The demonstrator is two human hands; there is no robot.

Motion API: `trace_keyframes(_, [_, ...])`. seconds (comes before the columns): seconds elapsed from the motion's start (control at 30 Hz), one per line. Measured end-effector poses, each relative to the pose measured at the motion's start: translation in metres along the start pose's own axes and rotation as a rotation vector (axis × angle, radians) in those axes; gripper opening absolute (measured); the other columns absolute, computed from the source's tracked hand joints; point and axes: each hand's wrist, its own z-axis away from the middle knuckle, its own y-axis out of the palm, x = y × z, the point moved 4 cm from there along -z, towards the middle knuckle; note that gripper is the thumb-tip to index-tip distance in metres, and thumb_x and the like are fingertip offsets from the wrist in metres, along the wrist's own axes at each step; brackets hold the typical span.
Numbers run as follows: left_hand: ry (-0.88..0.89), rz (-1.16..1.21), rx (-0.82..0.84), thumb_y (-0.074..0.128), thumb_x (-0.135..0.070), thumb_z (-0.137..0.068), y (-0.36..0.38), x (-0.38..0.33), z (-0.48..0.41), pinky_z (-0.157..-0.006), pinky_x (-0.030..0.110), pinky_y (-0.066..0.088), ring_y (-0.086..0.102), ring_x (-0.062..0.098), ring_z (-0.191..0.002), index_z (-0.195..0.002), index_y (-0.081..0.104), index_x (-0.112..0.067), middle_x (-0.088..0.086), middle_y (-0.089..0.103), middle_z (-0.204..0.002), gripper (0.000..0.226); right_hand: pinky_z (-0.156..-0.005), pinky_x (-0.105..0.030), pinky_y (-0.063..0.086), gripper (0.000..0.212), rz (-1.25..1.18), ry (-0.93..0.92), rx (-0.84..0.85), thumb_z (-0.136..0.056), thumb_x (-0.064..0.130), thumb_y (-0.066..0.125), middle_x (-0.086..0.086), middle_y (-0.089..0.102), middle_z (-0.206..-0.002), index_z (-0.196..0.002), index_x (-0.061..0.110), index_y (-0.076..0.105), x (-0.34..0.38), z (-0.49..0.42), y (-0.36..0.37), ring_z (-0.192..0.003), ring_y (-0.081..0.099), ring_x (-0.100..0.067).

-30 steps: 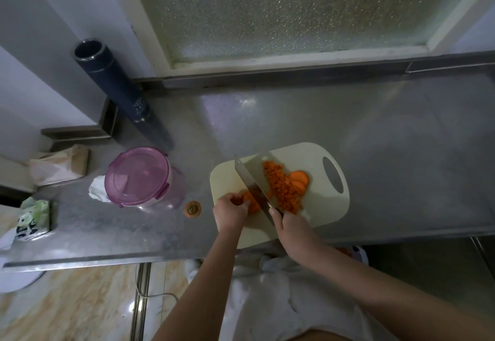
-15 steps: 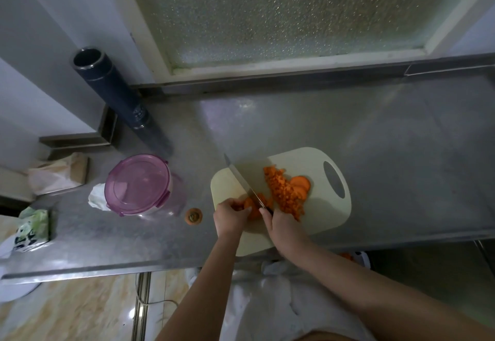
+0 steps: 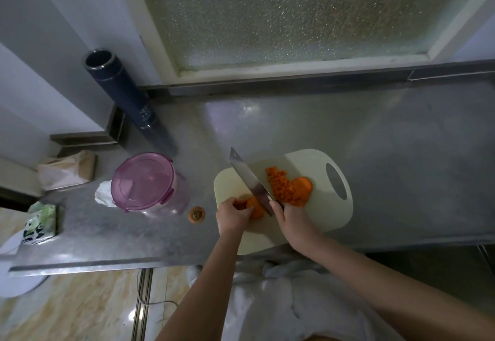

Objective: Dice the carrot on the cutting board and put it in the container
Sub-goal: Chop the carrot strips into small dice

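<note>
No writing can be read. A blurred label (image 3: 146, 114) is seen on the dark tube (image 3: 117, 86) behind the container (image 3: 146, 181), and blurred print on the green packet (image 3: 40, 223) left of it.

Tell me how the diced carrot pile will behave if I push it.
The diced carrot is many loose small bits, so it will probably scatter, not slide as one. It lies near the cutting board handle hole; bits might fall through.

Dim, cool daylight comes through the frosted window (image 3: 294, 11) at twelve o'clock, glinting on the steel bench (image 3: 401, 140); frame edges bow.
</note>
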Motion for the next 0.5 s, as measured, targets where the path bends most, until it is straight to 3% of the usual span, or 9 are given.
trace_keyframes(0.33, [-0.028,0.028,-0.016,0.073,-0.018,-0.078,0.001,0.002,-0.001,-0.065,0.022,0.039,0.054,0.013,-0.078,-0.09,0.066,-0.009,-0.002,0.06,-0.081,0.017,-0.066,-0.032,0.041,0.057,0.061,-0.027,0.011,-0.099,0.044,0.028,-0.018,0.067,-0.084,-0.087,0.001,0.063,-0.005,0.018,0.001,-0.079,0.063,-0.031])
trace_keyframes(0.5, [-0.039,0.043,-0.005,0.073,-0.016,-0.078,0.001,0.002,0.0,-0.052,0.018,0.035,0.056,0.015,-0.076,-0.083,0.062,-0.012,-0.001,0.06,-0.079,0.013,-0.062,-0.027,0.037,0.052,0.081,-0.021,0.009,-0.1,0.044,0.027,-0.015,0.067,-0.088,-0.093,0.005,0.06,-0.001,0.023,0.006,-0.082,0.063,-0.029])
